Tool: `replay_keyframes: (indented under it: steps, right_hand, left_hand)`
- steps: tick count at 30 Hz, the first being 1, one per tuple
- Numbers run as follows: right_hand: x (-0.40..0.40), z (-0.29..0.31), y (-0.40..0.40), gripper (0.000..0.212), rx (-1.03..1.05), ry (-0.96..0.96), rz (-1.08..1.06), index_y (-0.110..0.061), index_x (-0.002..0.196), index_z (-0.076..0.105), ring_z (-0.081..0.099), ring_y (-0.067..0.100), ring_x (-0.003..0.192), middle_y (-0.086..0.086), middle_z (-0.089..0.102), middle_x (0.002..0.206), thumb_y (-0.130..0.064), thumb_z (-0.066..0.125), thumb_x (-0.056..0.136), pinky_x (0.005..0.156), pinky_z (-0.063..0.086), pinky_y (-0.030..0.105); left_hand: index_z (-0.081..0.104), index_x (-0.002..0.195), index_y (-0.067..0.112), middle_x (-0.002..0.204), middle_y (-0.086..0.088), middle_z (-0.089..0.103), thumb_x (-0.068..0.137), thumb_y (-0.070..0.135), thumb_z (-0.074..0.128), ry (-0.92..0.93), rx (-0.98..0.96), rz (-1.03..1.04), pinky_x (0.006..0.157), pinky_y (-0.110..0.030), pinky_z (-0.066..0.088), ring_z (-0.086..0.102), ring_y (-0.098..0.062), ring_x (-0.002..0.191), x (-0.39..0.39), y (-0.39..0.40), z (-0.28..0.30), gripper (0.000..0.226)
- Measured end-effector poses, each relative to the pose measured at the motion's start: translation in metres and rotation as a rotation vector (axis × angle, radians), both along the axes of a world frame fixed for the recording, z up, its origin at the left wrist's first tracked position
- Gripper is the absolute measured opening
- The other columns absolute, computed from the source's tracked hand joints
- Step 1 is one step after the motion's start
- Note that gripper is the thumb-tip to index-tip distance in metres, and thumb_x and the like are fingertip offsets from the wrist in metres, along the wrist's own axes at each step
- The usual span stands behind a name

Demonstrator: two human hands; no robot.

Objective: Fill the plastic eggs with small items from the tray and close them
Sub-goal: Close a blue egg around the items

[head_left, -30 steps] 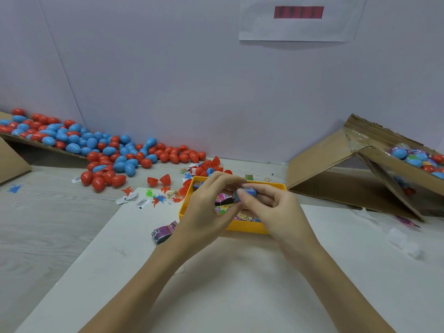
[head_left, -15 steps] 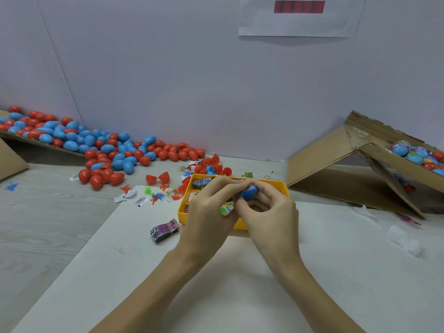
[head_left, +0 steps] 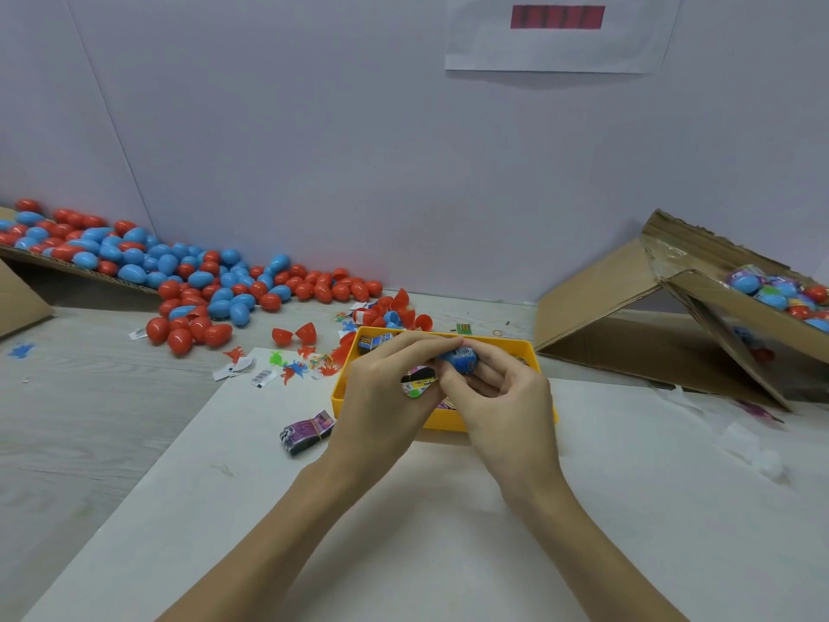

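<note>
Both hands meet just above the yellow tray (head_left: 540, 359), right in the centre of the counter (head_left: 448, 531). The right hand (head_left: 502, 406) has the blue egg (head_left: 460, 359), its fingers (head_left: 486, 377) curled under and behind it and the thumb up the near side. The egg sits at the very tips, on the hand's left, far edge. A small printed item looks tucked into the top of it, though how deep it sits I cannot tell.

The left hand (head_left: 386, 388) comes in from the left. Its forefinger lies stretched across the top, the tip touching the egg's upper left, and the other fingers curl round a colourful wrapped piece (head_left: 417, 383) pinched low against the palm. So both hands are closed on something, neither one spread wide.

The key relation is that the egg lies between the two sets of fingertips, directly right of the left forefinger and just left of the right thumb. Its long axis seems to run roughly left to right across the view, but the fingers hide too much to be sure. The right hand carries it; the left is the free worker, so my guess is any pressing or capping comes from the left side.

Spare eggs (head_left: 188, 285) lie well apart, far left, with filled ones in the cardboard box (head_left: 717, 307) far right. One wrapped bundle (head_left: 307, 430) sits near-left of the tray.
</note>
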State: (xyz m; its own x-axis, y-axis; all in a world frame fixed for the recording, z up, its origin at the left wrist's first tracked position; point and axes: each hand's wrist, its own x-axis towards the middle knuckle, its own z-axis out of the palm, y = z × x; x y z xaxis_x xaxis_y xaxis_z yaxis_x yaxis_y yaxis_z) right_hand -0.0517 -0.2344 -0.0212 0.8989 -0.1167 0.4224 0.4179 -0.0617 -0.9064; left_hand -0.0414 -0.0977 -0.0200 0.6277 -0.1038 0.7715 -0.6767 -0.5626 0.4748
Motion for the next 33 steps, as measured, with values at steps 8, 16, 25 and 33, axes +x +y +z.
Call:
replay_keyframes:
  steps: [8, 16, 25, 33]
  right_hand:
    - [0.000, -0.003, 0.005, 0.033, 0.007, -0.027, -0.076, -0.038, 0.105, 0.070, 0.072, -0.005, 0.094, -0.029, 0.074, 0.091, -0.016, 0.083, 0.085, 0.075, 0.055, 0.009]
    - [0.004, -0.004, 0.002, 0.027, 0.010, 0.046, 0.005, -0.028, 0.115, 0.073, 0.072, 0.005, 0.102, -0.013, 0.077, 0.104, -0.018, 0.078, 0.089, 0.084, 0.060, 0.022]
    - [0.011, 0.007, -0.017, 0.014, 0.125, 0.187, 0.072, -0.021, 0.108, 0.077, 0.075, 0.013, 0.098, -0.003, 0.079, 0.100, -0.024, 0.069, 0.097, 0.080, 0.061, 0.025]
    - [0.014, 0.007, -0.025, 0.028, 0.023, 0.151, 0.115, -0.017, 0.118, 0.074, 0.073, 0.007, 0.104, -0.006, 0.078, 0.109, -0.003, 0.072, 0.092, 0.091, 0.058, 0.024]
  left_hand:
    - [0.077, 0.114, 0.011, 0.108, 0.009, 0.071, 0.075, 0.000, 0.086, -0.051, -0.096, 0.056, 0.090, -0.007, 0.049, 0.065, -0.003, 0.104, -0.004, -0.007, -0.001, 0.042]
    - [0.077, 0.112, 0.008, 0.108, -0.002, 0.074, 0.072, 0.003, 0.089, -0.071, -0.018, 0.095, 0.089, -0.011, 0.052, 0.067, -0.008, 0.097, -0.004, -0.007, 0.000, 0.042]
    - [0.065, 0.126, 0.011, 0.125, 0.000, 0.063, 0.085, -0.003, 0.078, 0.144, -0.102, -0.152, 0.094, -0.026, 0.057, 0.066, -0.015, 0.115, 0.003, 0.001, 0.002, 0.046]
    - [0.071, 0.110, 0.020, 0.092, 0.005, 0.077, 0.091, 0.032, 0.073, 0.482, -0.425, -0.131, 0.076, -0.026, 0.061, 0.075, -0.013, 0.083, 0.006, 0.000, 0.002, 0.023]
